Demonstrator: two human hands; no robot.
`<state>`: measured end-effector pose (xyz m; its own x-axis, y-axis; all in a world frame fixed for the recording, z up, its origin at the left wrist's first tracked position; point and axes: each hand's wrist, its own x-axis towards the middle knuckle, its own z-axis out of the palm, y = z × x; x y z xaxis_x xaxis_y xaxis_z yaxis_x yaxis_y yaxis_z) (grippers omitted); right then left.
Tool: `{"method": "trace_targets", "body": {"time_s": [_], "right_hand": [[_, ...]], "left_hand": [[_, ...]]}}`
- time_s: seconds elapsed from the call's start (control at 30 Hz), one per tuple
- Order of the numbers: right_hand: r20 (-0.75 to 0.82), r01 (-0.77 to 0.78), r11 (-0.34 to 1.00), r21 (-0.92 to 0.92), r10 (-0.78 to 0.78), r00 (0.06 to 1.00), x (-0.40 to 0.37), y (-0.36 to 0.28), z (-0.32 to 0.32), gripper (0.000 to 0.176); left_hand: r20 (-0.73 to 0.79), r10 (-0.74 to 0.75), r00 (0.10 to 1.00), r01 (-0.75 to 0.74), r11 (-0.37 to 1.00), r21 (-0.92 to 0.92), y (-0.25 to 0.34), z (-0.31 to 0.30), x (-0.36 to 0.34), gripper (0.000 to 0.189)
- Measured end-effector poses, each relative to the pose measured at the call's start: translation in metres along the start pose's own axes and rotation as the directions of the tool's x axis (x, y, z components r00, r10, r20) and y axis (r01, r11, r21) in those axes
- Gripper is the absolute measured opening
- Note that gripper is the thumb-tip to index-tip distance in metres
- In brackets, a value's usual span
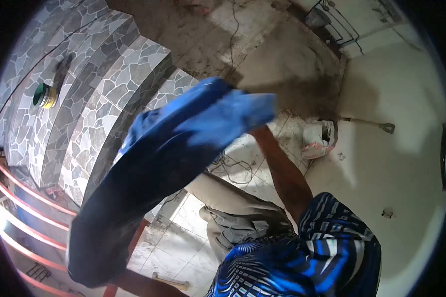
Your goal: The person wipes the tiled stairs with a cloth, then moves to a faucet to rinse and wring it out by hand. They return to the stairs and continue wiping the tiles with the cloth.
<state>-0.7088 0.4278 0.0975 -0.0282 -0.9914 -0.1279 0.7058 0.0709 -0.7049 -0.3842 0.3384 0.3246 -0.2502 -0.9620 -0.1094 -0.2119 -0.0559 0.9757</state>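
Note:
A long blue garment [148,153], dark on its near side and lighter blue at the far end, is stretched through the air in front of me, smeared by motion. Its exact kind I cannot make out. My right forearm [285,173] reaches up to the lighter end, where folds of cloth cover my right hand. At the lower left, my left forearm [146,286] runs to the dark end, and the cloth hides my left hand there too. The garment hangs between both hands, which appear to hold it up, though no fingers show.
Stone-patterned steps [109,81] rise at left, with a green and yellow bucket [46,96] on them. Red railing bars [29,225] curve at lower left. A white sack [318,141] and a shovel handle [369,123] are by the wall. Cable [235,168] lies on the tiles.

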Motion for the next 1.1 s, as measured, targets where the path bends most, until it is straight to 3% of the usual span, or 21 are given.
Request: {"method": "trace_targets", "body": {"time_s": [0.17,0.2,0.23,0.27,0.3,0.43,0.47,0.5,0.53,0.57,0.63,0.7,0.73,0.77,0.83,0.9,0.97,1.03,1.1], "right_hand": [[-0.355,-0.064,0.942,-0.331,-0.061,0.933,-0.1,0.0,-0.036,0.057],[-0.358,-0.275,0.917,0.289,0.37,0.857,-0.099,-0.009,-0.005,0.064],[-0.396,-0.217,0.91,0.353,0.355,0.847,-0.108,-0.038,0.067,0.065],[-0.375,-0.089,0.942,0.324,0.215,0.902,-0.104,-0.015,0.052,0.069],[-0.342,-0.027,0.918,0.396,0.175,0.923,-0.103,-0.026,0.058,0.067],[-0.286,0.211,0.709,0.673,-0.014,0.958,-0.122,-0.094,0.081,0.056],[-0.385,0.356,0.92,0.167,-0.271,0.882,-0.129,-0.111,0.059,0.053],[-0.325,0.398,0.829,-0.392,-0.53,0.784,-0.143,-0.137,0.029,0.05],[-0.126,0.327,0.466,-0.822,-0.709,0.694,-0.158,-0.163,-0.001,0.05],[-0.324,0.395,0.825,-0.404,-0.533,0.782,-0.174,-0.191,-0.032,0.053],[-0.374,0.158,0.833,-0.531,-0.397,0.838,-0.205,-0.246,-0.111,0.052],[-0.51,0.05,0.942,-0.333,-0.224,0.831,-0.251,-0.263,-0.222,0.057],[-0.495,0.146,0.987,0.063,-0.096,0.864,-0.258,-0.283,-0.252,0.056],[-0.472,0.208,0.868,0.45,0.034,0.881,-0.264,-0.303,-0.282,0.055],[-0.562,0.231,0.913,0.336,-0.002,0.827,-0.269,-0.37,-0.279,0.054],[-0.676,0.092,0.993,-0.078,-0.12,0.727,-0.305,-0.39,-0.332,0.053],[-0.574,0.235,0.972,0.001,-0.192,0.796,-0.316,-0.427,-0.353,0.051],[-0.749,0.336,0.942,0.019,-0.209,0.629,-0.301,-0.484,-0.317,0.051],[-0.878,0.15,0.983,-0.103,-0.161,0.451,-0.274,-0.498,-0.319,0.052]], "left_hand": [[-0.06,-0.041,0.997,0.036,0.997,-0.075,0.03,0.026,-0.071,0.037],[-0.075,-0.054,0.996,0.047,0.995,-0.09,0.032,0.032,-0.082,0.038],[-0.087,-0.065,0.994,0.056,0.993,-0.107,0.034,0.037,-0.09,0.038],[-0.107,-0.075,0.991,0.061,0.99,-0.124,0.035,0.044,-0.096,0.039],[-0.122,-0.084,0.989,0.068,0.989,-0.133,0.035,0.051,-0.102,0.039],[-0.176,-0.135,0.975,0.106,0.98,-0.167,0.037,0.091,-0.11,0.041],[-0.189,-0.143,0.971,0.109,0.978,-0.18,0.038,0.105,-0.109,0.042],[-0.2,-0.157,0.967,0.119,0.975,-0.189,0.04,0.12,-0.106,0.042],[-0.213,-0.168,0.962,0.126,0.972,-0.2,0.041,0.138,-0.1,0.043],[-0.22,-0.177,0.959,0.131,0.969,-0.208,0.043,0.16,-0.091,0.043],[-0.258,-0.185,0.948,0.125,0.965,-0.231,0.048,0.209,-0.072,0.044],[-0.28,-0.195,0.94,0.131,0.964,-0.232,0.056,0.254,-0.053,0.045],[-0.287,-0.196,0.938,0.128,0.962,-0.24,0.061,0.278,-0.041,0.046],[-0.29,-0.203,0.935,0.131,0.96,-0.248,0.068,0.3,-0.027,0.046],[-0.288,-0.203,0.936,0.124,0.955,-0.268,0.079,0.347,-0.005,0.047],[-0.279,-0.189,0.942,0.113,0.957,-0.268,0.094,0.383,0.021,0.048],[-0.253,-0.165,0.953,0.095,0.959,-0.267,0.113,0.412,0.051,0.049],[-0.222,-0.14,0.965,0.077,0.96,-0.269,0.131,0.438,0.081,0.05],[-0.187,-0.103,0.977,0.051,0.963,-0.265,0.15,0.459,0.112,0.051]]}}
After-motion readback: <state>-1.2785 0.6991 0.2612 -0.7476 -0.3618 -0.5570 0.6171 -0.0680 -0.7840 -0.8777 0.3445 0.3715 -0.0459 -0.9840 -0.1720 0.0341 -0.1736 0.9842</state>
